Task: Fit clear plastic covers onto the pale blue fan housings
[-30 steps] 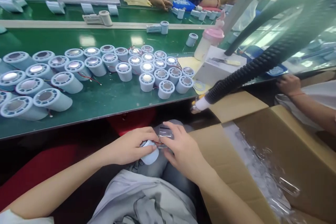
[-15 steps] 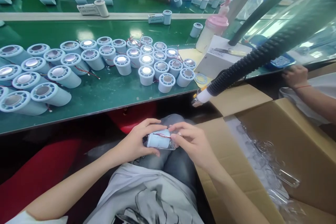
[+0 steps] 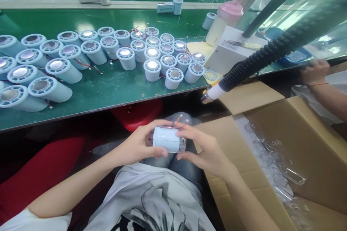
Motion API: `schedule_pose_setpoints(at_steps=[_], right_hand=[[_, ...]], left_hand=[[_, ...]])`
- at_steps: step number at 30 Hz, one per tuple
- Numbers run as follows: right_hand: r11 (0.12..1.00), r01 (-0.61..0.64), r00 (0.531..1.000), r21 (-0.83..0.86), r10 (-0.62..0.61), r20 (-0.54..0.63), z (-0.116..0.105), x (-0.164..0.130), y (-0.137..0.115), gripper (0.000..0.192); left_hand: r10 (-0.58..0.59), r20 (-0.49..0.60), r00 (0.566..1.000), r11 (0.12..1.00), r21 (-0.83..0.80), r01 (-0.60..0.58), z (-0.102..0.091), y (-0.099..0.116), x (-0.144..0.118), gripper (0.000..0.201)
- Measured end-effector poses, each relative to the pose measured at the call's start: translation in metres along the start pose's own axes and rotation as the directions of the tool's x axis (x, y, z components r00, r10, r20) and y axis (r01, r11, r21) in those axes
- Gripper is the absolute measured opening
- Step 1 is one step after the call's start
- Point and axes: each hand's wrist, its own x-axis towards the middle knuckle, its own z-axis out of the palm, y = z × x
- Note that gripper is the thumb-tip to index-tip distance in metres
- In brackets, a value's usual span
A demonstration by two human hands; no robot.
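Observation:
Above my lap, both hands hold a light-blue cylindrical motor housing (image 3: 166,139) lying on its side, with a clear plastic cover (image 3: 182,145) showing at its right end. My left hand (image 3: 142,142) wraps the left end, thumb along the lower front. My right hand (image 3: 203,146) grips the right end, fingers on top and thumb below. A thin wire with a small white plug (image 3: 179,117) sticks up behind the housing near my right fingertips. On the green bench ahead stand several similar blue housings (image 3: 175,78), some with red and black wires.
An open cardboard box (image 3: 235,173) on my right holds several clear plastic covers (image 3: 284,169). A black corrugated hose (image 3: 252,63) with a metal tip hangs over the bench edge. A pink-capped bottle (image 3: 222,21) stands behind a white box. Another person's hand (image 3: 316,72) is at far right.
The housing has rolled in my hands, so the wire now stands up behind it. My right fingers have gone from pinching the wire to gripping the right end. The view has tilted downward slightly.

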Motion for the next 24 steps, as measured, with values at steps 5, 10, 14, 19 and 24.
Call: schedule_pose_setpoints(at_steps=[5, 10, 14, 19, 24], right_hand=[[0.998, -0.019, 1.0, 0.06, 0.02, -0.005, 0.004, -0.003, -0.003, 0.046], [0.969, -0.128, 0.992, 0.213, 0.129, 0.005, 0.006, -0.005, -0.005, 0.046], [0.91, -0.225, 0.974, 0.348, 0.223, 0.047, 0.005, -0.005, -0.007, 0.048], [0.84, -0.328, 0.944, 0.433, 0.314, 0.107, 0.003, -0.001, -0.014, 0.05], [0.756, -0.407, 0.91, 0.513, 0.382, 0.16, 0.002, -0.002, -0.016, 0.051]], left_hand=[[0.067, 0.037, 0.997, 0.998, 0.017, -0.068, -0.001, 0.001, -0.001, 0.064], [0.04, 0.054, 0.998, 0.994, 0.1, -0.046, -0.003, 0.002, -0.007, 0.073], [0.079, 0.057, 0.995, 0.943, 0.32, -0.093, -0.005, 0.008, -0.013, 0.081], [0.155, 0.098, 0.983, 0.884, 0.43, -0.183, -0.007, 0.012, -0.016, 0.08], [0.236, 0.134, 0.962, 0.837, 0.474, -0.272, -0.007, 0.011, -0.016, 0.077]])
